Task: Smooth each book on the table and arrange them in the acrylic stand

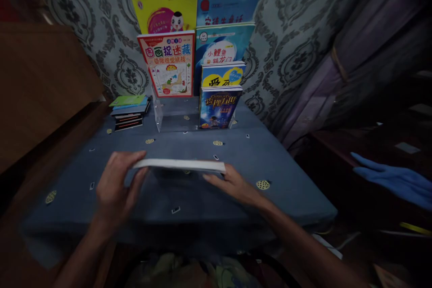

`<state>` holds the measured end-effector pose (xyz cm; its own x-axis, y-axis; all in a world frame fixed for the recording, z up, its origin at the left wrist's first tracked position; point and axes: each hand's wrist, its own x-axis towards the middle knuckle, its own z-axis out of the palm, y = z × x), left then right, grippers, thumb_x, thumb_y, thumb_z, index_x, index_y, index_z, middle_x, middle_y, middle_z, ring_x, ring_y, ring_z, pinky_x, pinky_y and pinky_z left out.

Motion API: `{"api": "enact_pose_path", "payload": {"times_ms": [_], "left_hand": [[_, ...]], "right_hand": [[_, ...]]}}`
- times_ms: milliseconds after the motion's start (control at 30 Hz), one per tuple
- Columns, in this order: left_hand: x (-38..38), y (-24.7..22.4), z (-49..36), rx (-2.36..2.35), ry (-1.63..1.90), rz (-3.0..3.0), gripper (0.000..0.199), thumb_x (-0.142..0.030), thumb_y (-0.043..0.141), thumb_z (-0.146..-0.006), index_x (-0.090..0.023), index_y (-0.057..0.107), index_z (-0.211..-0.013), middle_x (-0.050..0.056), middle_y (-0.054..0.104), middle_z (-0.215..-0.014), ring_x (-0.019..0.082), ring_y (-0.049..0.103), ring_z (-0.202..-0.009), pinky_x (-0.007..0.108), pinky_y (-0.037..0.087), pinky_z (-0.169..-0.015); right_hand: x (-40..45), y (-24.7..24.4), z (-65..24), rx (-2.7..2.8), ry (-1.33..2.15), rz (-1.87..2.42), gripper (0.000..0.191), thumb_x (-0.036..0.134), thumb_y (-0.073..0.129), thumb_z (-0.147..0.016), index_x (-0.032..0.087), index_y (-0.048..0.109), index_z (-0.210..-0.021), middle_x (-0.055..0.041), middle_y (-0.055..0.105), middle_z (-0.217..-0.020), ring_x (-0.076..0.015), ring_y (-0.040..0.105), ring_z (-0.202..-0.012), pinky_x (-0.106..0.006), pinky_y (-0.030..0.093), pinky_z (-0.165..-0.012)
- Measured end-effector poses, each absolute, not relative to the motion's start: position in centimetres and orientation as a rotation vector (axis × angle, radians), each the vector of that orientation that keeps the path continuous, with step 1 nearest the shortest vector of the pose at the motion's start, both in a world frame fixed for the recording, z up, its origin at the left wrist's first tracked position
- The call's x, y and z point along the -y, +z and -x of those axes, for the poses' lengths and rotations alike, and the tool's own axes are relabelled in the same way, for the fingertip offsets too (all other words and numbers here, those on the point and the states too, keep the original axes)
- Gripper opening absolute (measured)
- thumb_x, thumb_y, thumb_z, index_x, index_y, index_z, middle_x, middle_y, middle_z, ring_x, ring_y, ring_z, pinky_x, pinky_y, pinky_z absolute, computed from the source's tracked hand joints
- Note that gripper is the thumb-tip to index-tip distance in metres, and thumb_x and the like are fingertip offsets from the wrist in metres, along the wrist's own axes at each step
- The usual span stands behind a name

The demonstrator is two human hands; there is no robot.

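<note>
Edge-on above the front of the table is a thin book [180, 164], showing me a white edge; its cover cannot be made out. My left hand [118, 184] pinches its left end between thumb and fingers. At the other end my right hand [234, 184] grips it, thumb below. Behind it, a clear acrylic stand [177, 122] holds books in steps. Its left side bears a yellow book [165, 6] and a red-framed picture book [172, 65]. On the right are two blue books, a blue-and-yellow book [224, 74] and a dark blue book [219, 110] in front.
A pile of books [130, 110] lies at the back left of the table, which wears a blue-grey pineapple cloth [141, 211]. Patterned wallpaper rises behind. A wooden cabinet [43, 85] flanks the left; a purple curtain [313, 90] and a blue glove-like thing [394, 182] are at right.
</note>
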<state>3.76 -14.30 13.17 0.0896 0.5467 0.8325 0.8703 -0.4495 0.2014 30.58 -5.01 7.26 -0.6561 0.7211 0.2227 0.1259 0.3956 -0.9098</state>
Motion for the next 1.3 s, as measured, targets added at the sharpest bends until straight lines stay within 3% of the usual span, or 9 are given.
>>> {"api": "enact_pose_path", "payload": {"times_ms": [200,367,500,633,733,833,967,1133,1300], "left_hand": [[8.9,14.2,-2.6,1.614,-1.733,1.882,0.027,-0.033,0.058,-0.095,-0.020,0.059,-0.118,0.003,0.065,-0.109,0.014,0.064,-0.091,0.023,0.053,-0.074],[3.6,14.3,0.1,1.622,-1.998,1.839,0.026,-0.035,0.059,-0.090,-0.020,0.061,-0.110,-0.003,0.056,-0.077,0.011,0.055,-0.067,0.020,0.045,-0.061],[-0.7,11.5,2.1,1.777,-2.113,1.888,0.028,-0.038,0.059,-0.086,-0.019,0.061,-0.106,-0.004,0.052,-0.069,0.011,0.050,-0.058,0.020,0.039,-0.052],[-3.9,7.3,2.9,2.143,-1.716,2.073,0.028,-0.037,0.049,-0.088,-0.018,0.058,-0.107,-0.005,0.049,-0.064,0.012,0.049,-0.053,0.020,0.037,-0.050],[-4.6,4.6,2.8,2.231,-1.424,2.184,0.018,-0.029,0.056,-0.082,-0.018,0.061,-0.095,-0.003,0.054,-0.066,0.015,0.053,-0.060,0.025,0.044,-0.059],[-4.0,2.8,2.5,2.204,-1.227,2.240,0.009,-0.023,0.060,-0.077,-0.019,0.063,-0.085,0.002,0.061,-0.078,0.021,0.058,-0.080,0.036,0.049,-0.082],[-2.7,1.7,2.3,2.135,-1.045,2.272,0.018,-0.022,0.051,-0.086,-0.018,0.066,-0.097,0.010,0.065,-0.103,0.027,0.057,-0.103,0.046,0.043,-0.101],[-1.6,1.4,2.2,1.968,-0.705,2.226,0.027,-0.024,0.042,-0.096,-0.016,0.065,-0.108,0.013,0.065,-0.112,0.028,0.058,-0.106,0.045,0.047,-0.097],[-1.3,1.5,2.0,1.918,-0.602,2.200,0.031,-0.023,0.040,-0.098,-0.015,0.068,-0.109,0.014,0.068,-0.113,0.029,0.062,-0.105,0.043,0.050,-0.094]], "right_hand": [[1.2,3.3,-26.8,1.895,1.125,0.674,0.046,0.056,0.054,-0.094,0.020,0.068,-0.119,-0.0086,0.072,-0.121,-0.0278,0.067,-0.111,-0.048,0.051,-0.102],[0.5,4.0,-25.8,1.724,1.320,0.651,0.039,0.054,0.069,-0.085,0.019,0.070,-0.103,-0.0055,0.076,-0.101,-0.0232,0.071,-0.093,-0.037,0.055,-0.086],[0.7,4.4,-25.8,1.623,1.524,0.664,0.040,0.055,0.073,-0.081,0.018,0.068,-0.097,-0.0041,0.075,-0.090,-0.0194,0.070,-0.078,-0.033,0.055,-0.077],[0.4,3.2,-26.3,1.703,1.481,0.847,0.040,0.058,0.069,-0.080,0.018,0.064,-0.085,-0.0007,0.068,-0.070,-0.0161,0.062,-0.060,-0.029,0.050,-0.059],[0.2,2.5,-27.0,1.932,1.200,1.113,0.028,0.045,0.066,-0.083,0.018,0.067,-0.087,0.0040,0.059,-0.057,-0.0140,0.054,-0.052,-0.025,0.041,-0.053],[0.1,2.7,-27.6,2.097,0.908,1.266,0.029,0.032,0.064,-0.083,0.017,0.070,-0.107,0.0047,0.062,-0.060,-0.0150,0.058,-0.058,-0.025,0.040,-0.058],[0.2,3.1,-27.5,2.200,0.776,1.342,0.034,0.031,0.059,-0.088,0.018,0.071,-0.117,0.0010,0.069,-0.069,-0.0164,0.062,-0.062,-0.026,0.042,-0.060],[0.5,3.6,-26.2,2.285,0.542,1.355,0.032,0.028,0.051,-0.095,0.018,0.070,-0.119,-0.0062,0.076,-0.083,-0.0215,0.070,-0.075,-0.029,0.047,-0.069],[-0.1,4.4,-23.2,2.478,0.394,0.973,0.027,0.025,0.048,-0.099,0.018,0.068,-0.115,-0.0112,0.074,-0.107,-0.0233,0.068,-0.103,-0.034,0.051,-0.088]]}}
